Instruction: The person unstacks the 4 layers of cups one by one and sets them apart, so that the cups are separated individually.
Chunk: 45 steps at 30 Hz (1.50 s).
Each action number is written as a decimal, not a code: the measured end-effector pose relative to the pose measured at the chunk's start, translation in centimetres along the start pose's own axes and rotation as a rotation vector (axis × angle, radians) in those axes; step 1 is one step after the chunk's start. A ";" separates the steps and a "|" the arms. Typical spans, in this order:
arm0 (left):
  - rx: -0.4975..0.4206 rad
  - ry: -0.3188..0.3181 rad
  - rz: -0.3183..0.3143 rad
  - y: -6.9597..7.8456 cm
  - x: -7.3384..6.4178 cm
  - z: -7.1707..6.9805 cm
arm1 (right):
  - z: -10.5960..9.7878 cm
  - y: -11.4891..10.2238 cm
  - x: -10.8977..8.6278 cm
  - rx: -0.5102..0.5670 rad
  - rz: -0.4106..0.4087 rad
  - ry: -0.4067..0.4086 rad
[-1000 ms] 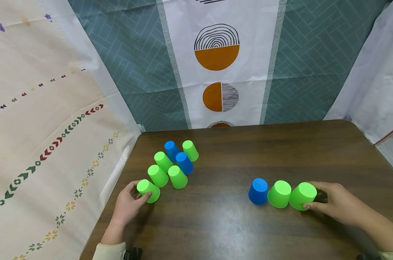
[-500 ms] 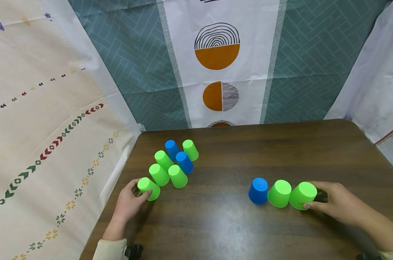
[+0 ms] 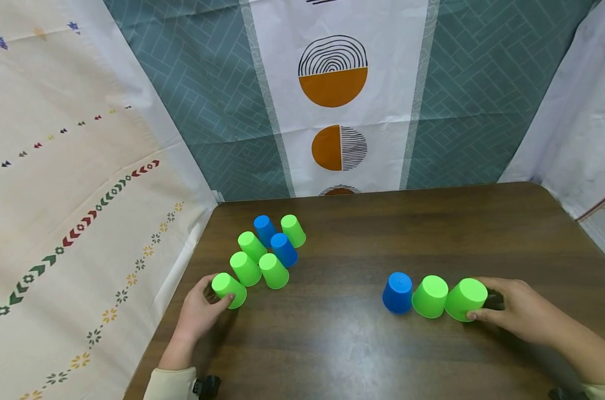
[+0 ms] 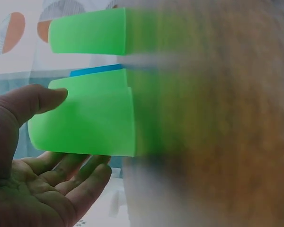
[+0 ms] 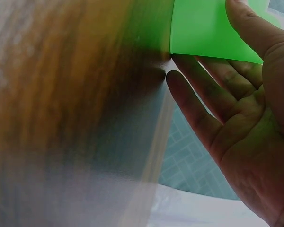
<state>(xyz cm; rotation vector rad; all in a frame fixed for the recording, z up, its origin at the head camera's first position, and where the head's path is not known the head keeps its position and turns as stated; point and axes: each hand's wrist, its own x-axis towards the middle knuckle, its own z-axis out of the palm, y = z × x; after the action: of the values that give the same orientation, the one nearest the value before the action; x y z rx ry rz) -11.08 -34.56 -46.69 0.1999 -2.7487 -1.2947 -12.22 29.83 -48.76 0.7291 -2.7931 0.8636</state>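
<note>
Nudged slightly forward since the earlier frame, the left green cup (image 3: 229,290) and the neighbouring green cup (image 3: 245,269) just beyond it have moved; the right hand (image 3: 517,308) and its row look unchanged. That reads as a small straightening of the left group rather than a new arrangement.

Beyond both hands hangs a teal cloth (image 3: 467,111) with a brick-like print. Beneath them spreads the desk (image 3: 357,350), dark, wood-grained and glossy. The hands are well apart: the left hand (image 3: 199,308) holds the left green cup between thumb and fingers, and the right hand grips the right green cup (image 3: 467,300) from its outer side. Inward of that hand, a middle green cup (image 3: 430,297) and a blue cup (image 3: 398,293) complete a close row. Ahead of the left hand, the neighbouring green cup stands with three more green cups (image 3: 274,272) and two blue cups (image 3: 284,250). All are smooth, plastic-looking, tapered, and upside down on thin rims.
</note>
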 end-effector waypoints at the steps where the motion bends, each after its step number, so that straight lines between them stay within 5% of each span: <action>1: 0.012 0.005 0.002 0.1 -0.1 -0.1 | 0.0 0.0 0.0 0.001 -0.003 -0.004; 11: -0.058 0.081 0.169 4.1 -0.6 -1.8 | -0.3 -0.2 0.2 0.005 -0.001 -0.011; 20: -0.126 0.059 0.327 8.8 -0.5 0.3 | -0.2 -0.3 0.2 0.003 0.006 -0.011; 25: -0.175 -0.038 0.407 11.3 0.0 2.9 | -0.2 -0.2 0.1 0.007 0.011 -0.008; 33: -0.178 -0.249 0.445 15.0 0.5 9.0 | -0.2 -0.1 0.0 0.020 0.002 -0.013; 45: -0.238 -0.482 0.477 17.2 1.5 16.8 | -0.2 0.0 0.0 0.032 -0.025 -0.003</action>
<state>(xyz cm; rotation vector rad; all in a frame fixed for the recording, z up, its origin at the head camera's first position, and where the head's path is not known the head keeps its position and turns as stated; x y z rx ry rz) -16.30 -11.17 -43.98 -0.8332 -2.6843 -1.6564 -12.27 29.91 -48.63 0.7692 -2.7721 0.9056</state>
